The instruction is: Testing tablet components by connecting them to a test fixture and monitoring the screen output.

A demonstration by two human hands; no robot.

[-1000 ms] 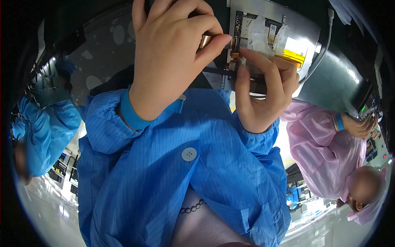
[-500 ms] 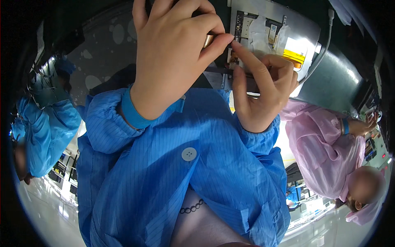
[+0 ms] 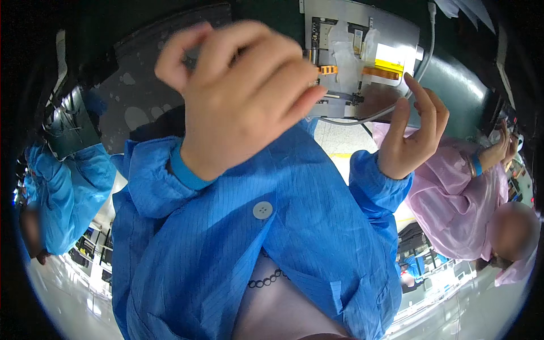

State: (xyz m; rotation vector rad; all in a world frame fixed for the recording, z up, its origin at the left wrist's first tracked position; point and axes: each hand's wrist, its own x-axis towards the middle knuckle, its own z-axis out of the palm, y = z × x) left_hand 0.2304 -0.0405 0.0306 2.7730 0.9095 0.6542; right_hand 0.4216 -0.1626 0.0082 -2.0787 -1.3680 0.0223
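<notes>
A flat silver device panel (image 3: 405, 34) lies at the top of the view, with dark circuit-board parts, pale film and orange ribbon strips on it. My left hand (image 3: 249, 96) is at the panel's left edge, smeared by motion. Its fingers look partly curled, and whether they hold anything is not visible. Near the panel's lower right corner my right hand (image 3: 416, 127) has its thumb and fingers apart, with nothing seen in it. Its index fingertip is close to the right end of an orange ribbon strip (image 3: 381, 73), below a yellow strip (image 3: 391, 65).
A grey cable (image 3: 429, 51) curves round the panel's right and lower sides. To the left lies a dark, spotted mat (image 3: 133, 68). A person in pink (image 3: 447, 198) sits at the right, another in blue (image 3: 73, 192) at the left.
My hands, close together over the panel's left edge before, have parted. The right hand moved right with its fingers spread; the left moved slightly down. More of the panel's orange strips show.
</notes>
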